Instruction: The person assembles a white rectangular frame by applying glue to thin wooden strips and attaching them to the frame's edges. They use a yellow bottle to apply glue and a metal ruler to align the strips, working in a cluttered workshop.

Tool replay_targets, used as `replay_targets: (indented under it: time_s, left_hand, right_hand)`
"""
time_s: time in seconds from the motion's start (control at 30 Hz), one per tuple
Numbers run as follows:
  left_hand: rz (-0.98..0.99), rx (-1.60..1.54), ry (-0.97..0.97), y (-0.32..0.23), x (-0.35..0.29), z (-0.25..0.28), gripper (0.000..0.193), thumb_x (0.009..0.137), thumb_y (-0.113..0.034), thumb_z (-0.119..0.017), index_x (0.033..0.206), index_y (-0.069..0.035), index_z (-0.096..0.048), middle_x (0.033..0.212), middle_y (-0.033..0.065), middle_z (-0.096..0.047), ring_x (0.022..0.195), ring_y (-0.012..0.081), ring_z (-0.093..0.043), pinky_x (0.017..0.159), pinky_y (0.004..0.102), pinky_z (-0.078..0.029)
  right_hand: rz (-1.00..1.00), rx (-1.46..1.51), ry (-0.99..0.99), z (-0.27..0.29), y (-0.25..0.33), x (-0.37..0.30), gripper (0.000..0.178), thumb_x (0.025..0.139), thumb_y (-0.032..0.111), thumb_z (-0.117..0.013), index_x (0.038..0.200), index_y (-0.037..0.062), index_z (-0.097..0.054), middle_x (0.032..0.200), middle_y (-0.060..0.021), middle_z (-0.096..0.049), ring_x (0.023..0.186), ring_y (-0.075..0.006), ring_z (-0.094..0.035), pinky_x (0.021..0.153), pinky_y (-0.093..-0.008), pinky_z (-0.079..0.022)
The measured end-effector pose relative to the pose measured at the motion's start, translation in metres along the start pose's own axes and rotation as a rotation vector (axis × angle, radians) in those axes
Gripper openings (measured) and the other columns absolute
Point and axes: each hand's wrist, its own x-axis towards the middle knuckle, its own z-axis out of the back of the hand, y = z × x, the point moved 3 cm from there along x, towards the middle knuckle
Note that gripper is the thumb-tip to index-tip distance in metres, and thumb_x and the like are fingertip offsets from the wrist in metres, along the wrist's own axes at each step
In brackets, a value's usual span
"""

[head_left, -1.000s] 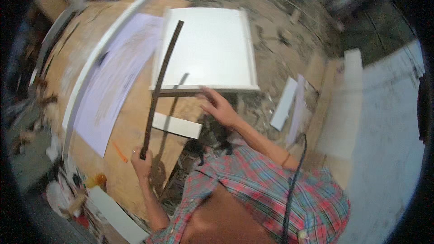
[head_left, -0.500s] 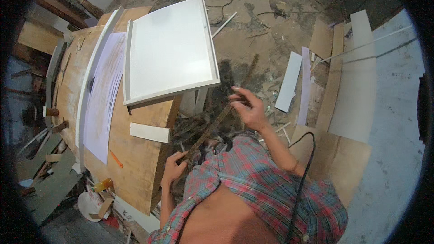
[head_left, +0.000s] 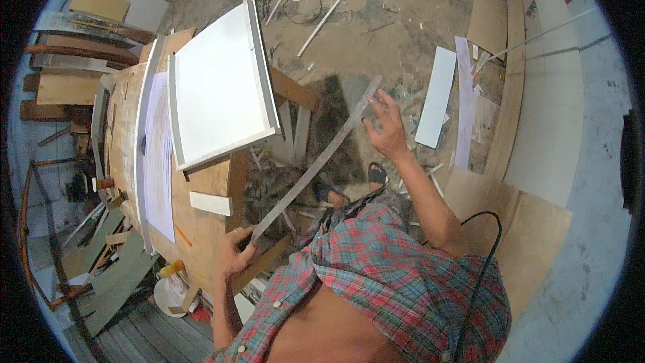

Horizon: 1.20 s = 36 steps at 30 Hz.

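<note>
I've got the left grip (head_left: 236, 255) clamped on the near end of the long strip (head_left: 310, 171); my right grip (head_left: 388, 129) is at its far end (pinching or just touching, I can't tell); it slants beside the desk (head_left: 205, 235).

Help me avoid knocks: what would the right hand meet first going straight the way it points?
Probably the long, flat, grey, metal-looking strip, its far end close by the right hand; depth is unclear.

Long, skinny, flat grey strip (head_left: 312, 169), kinda metallic-looking and pretty much straight, held in midair on a diagonal, near end left, far end off to the right.
</note>
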Motion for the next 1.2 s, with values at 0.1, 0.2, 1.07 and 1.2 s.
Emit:
replay_targets:
  time_s: [0.1, 0.2, 1.07, 1.2]
  left_hand:
    - [-0.036, 0.068, -0.023, -0.004, -0.006, -0.004, 0.043, 0.076, -0.017, -0.062, 0.115, 0.000, -0.067, 0.083, 0.0160, -0.063, 0.078, 0.0281, -0.063, 0.074, 0.0372, -0.050]
    - [-0.094, 0.066, -0.146, -0.011, -0.015, -0.014, 0.043, 0.074, -0.017, -0.065, 0.114, -0.001, -0.067, 0.077, 0.0159, -0.058, 0.072, 0.0306, -0.061, 0.068, 0.0375, -0.048]
    - [-0.184, -0.268, -0.586, 0.010, 0.047, -0.069, 0.032, 0.086, -0.013, -0.065, 0.112, 0.004, -0.065, 0.090, 0.0103, -0.069, 0.078, 0.0183, -0.065, 0.073, 0.0311, -0.051]
    - [0.063, -1.117, -0.424, -0.053, 0.128, -0.039, 0.018, 0.092, -0.013, -0.058, 0.105, 0.000, -0.059, 0.073, 0.0040, -0.058, 0.052, 0.0114, -0.049, 0.046, 0.0275, -0.039]
  right_hand:
    - [0.070, -0.097, -0.039, 0.010, -0.007, 0.010, 0.053, 0.081, 0.015, -0.071, 0.132, 0.0233, -0.060, 0.142, -0.0128, -0.046, 0.123, -0.0339, -0.049, 0.103, -0.0446, -0.041]
    - [0.190, -0.213, -0.041, 0.018, -0.007, 0.018, 0.050, 0.080, 0.016, -0.074, 0.128, 0.0199, -0.062, 0.140, -0.0133, -0.048, 0.123, -0.0336, -0.049, 0.102, -0.0443, -0.042]
    - [-0.283, 0.439, 0.092, 0.005, 0.027, -0.001, 0.047, 0.087, 0.012, -0.069, 0.131, 0.0052, -0.055, 0.118, -0.0145, -0.065, 0.099, -0.0229, -0.066, 0.087, -0.0348, -0.053]
    - [-0.552, 0.880, 0.706, -0.031, 0.079, -0.042, 0.044, 0.096, 0.027, -0.060, 0.134, 0.0055, -0.052, 0.114, -0.0123, -0.068, 0.094, -0.0176, -0.067, 0.081, -0.0303, -0.053]
